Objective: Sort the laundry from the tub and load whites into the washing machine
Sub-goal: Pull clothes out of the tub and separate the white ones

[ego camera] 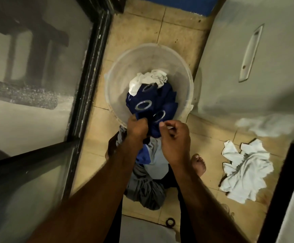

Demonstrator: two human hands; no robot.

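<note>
A clear plastic tub (162, 55) stands on the tiled floor. Inside lies a white cloth (151, 78) at the back and a dark blue curtain with metal eyelet rings (153, 102) rising out of it. My left hand (136, 127) grips the curtain's top edge above the tub's near rim. My right hand (175, 137) is beside it, fingers curled and pinching the same blue fabric. Under my arms a pile of grey and blue clothes (148, 172) lies on the floor. A white garment (246, 169) lies spread on the floor to the right.
A glass door with a black frame (88, 71) runs along the left. A grey-white appliance with a recessed handle (251, 51) fills the right side. My bare foot (199, 163) stands beside the clothes pile. A small dark ring (170, 222) lies on the floor near me.
</note>
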